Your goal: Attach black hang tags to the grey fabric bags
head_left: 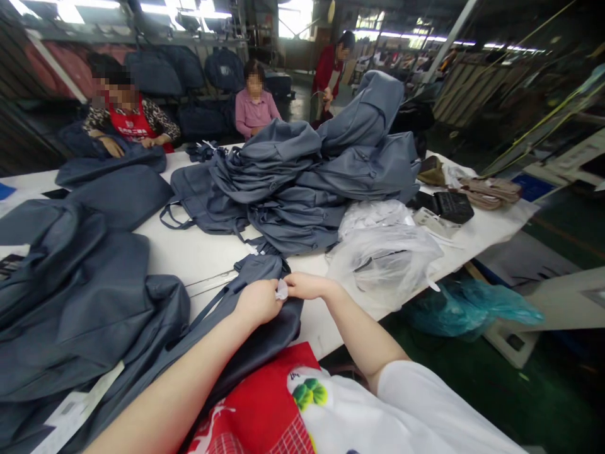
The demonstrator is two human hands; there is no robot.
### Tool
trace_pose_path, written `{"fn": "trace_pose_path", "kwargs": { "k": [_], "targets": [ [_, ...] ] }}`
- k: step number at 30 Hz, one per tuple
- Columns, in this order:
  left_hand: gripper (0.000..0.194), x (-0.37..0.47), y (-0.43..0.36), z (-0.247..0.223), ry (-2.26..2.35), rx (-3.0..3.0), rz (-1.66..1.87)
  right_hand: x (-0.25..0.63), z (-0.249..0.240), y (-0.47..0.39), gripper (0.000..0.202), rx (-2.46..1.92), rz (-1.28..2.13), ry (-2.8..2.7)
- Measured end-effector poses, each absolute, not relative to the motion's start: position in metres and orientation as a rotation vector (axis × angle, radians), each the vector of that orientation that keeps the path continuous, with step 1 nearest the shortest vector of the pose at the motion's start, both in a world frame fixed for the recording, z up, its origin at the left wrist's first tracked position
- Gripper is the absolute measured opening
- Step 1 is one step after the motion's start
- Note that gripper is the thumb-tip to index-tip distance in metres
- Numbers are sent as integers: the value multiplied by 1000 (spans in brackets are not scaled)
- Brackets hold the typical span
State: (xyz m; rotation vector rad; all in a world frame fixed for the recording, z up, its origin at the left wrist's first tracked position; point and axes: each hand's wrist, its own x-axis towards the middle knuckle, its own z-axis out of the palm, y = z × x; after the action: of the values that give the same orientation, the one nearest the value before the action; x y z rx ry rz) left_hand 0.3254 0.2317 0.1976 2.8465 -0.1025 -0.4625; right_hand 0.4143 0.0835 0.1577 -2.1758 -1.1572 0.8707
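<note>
My left hand [259, 302] is closed, with a small whitish translucent piece [282, 289] showing at its fingertips. My right hand [308, 285] meets it from the other side, fingers pinched together beside the piece. What the right fingers grip is hidden. Both hands are over a dark grey-blue bag [265, 263] lying at the table's near edge, its lower part in front of my body. A thin strap [208, 309] runs along the bag's left side.
A big heap of grey-blue bags [293, 183] fills the middle of the white table [212, 249]. More bags [85, 302] crowd the left. Clear plastic bags [387, 252] sit at right, near black pouches [454, 207]. Several co-workers are beyond the table.
</note>
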Motion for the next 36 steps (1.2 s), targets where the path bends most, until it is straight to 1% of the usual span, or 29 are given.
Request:
{"fn": "trace_pose_path", "kwargs": {
  "k": [4,7,8,10,12,13,14,16,18,19,21,23,26,28,30,32,36],
  "targets": [
    [21,324,231,195,-71,2858,-425,412,163,77,18,-2004,904,-1066],
    [21,322,229,192,-24,2858,-367,416,162,78,25,-2002,908,-730],
    [21,322,228,190,-9,2853,-347,418,160,82,28,-2070,887,-620],
    [25,320,226,189,23,2837,-311,423,154,93,44,-2217,856,-486],
    [33,319,225,189,61,2814,-282,427,147,107,60,-2308,887,-486],
    [36,319,226,189,81,2799,-270,429,143,115,62,-2346,901,-498],
    [38,319,227,190,98,2782,-259,431,141,122,61,-2379,906,-515],
    [38,318,231,195,125,2741,-240,432,137,133,50,-2430,873,-557],
    [32,315,237,203,146,2698,-221,431,137,140,40,-2470,796,-586],
    [28,313,240,209,159,2678,-212,431,138,142,38,-2486,752,-592],
    [20,305,248,224,193,2649,-195,430,141,144,40,-2507,680,-591],
    [16,290,258,242,221,2646,-166,432,145,144,42,-2511,639,-585],
    [16,253,278,264,282,2667,-87,439,147,142,42,-2506,598,-567],
    [17,220,298,271,359,2601,-54,444,146,142,41,-2498,574,-547],
    [15,180,324,268,475,2408,-43,448,143,142,41,-2482,561,-532],
    [14,137,354,255,625,2117,0,451,140,144,40,-2458,563,-528],
    [31,48,407,206,955,1517,200,455,137,154,40,-2406,597,-522]
  ]
}}
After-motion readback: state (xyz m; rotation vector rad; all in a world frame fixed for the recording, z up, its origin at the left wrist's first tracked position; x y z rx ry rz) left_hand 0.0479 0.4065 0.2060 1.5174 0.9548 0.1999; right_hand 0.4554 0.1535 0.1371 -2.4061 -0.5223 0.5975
